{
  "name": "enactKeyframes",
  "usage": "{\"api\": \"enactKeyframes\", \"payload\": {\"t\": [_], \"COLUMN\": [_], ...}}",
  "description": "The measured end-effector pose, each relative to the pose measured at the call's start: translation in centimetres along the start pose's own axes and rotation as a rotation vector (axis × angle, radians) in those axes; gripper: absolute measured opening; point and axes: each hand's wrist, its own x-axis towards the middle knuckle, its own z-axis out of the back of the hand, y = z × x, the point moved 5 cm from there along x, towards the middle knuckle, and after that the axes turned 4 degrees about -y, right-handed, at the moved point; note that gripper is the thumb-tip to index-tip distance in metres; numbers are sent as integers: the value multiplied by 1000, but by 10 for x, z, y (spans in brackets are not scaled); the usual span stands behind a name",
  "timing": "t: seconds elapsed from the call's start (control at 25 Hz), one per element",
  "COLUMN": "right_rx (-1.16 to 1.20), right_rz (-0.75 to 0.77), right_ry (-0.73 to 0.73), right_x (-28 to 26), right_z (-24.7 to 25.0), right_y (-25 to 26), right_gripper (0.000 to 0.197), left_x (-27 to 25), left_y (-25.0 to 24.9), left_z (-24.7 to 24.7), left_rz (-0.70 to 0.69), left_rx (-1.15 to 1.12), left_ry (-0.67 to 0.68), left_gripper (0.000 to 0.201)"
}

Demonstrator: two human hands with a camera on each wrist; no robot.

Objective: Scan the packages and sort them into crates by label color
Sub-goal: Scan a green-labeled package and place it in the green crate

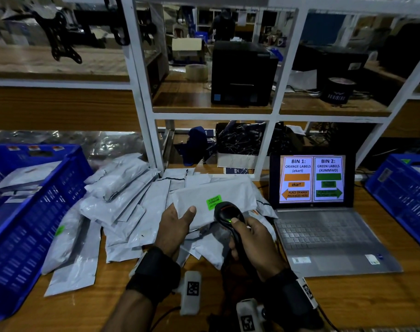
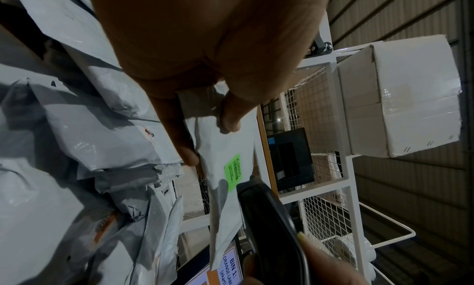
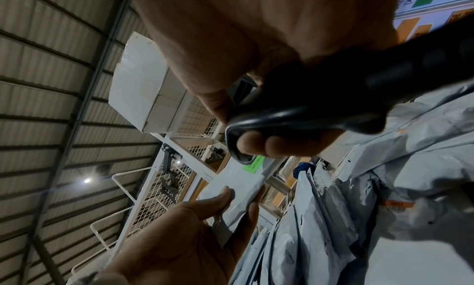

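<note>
Grey mailers (image 1: 122, 200) surround; left grip (image 1: 174, 227) pinches package (image 1: 218, 200), right (image 1: 256, 245) clasps scanner (image 1: 227, 215).

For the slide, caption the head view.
Left hand holds grey plastic mailer with green label; right hand aims black handheld scanner.

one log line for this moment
step: scan | left hand: holds green-label package | right hand: grips scanner, aimed at label | next, probably: right blue crate

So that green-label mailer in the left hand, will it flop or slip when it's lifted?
The green-label mailer is probably fairly light: the left hand holds it by one end. It stays nearly flat in the head view, so only mild sag seems likely. Its glossy plastic may be slippery.
</note>
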Motion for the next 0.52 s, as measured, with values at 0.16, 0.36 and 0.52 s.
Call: {"api": "enactKeyframes", "payload": {"t": [0.16, 0.36, 0.52], "right_rx": [-1, -2, -7], "right_rz": [-3, -3, -2], "right_ry": [-3, -17, -18], "right_x": [1, 1, 3], "right_z": [0, -1, -2], "right_y": [0, 1, 0], "right_gripper": [22, 24, 26], "left_x": [0, 1, 1], "left_y": [-1, -1, -2], "left_z": [0, 0, -1], "left_rz": [8, 16, 18], "left_rx": [-11, 4, 18], "left_ry": [-3, -9, -9], "left_gripper": [29, 27, 24]}}
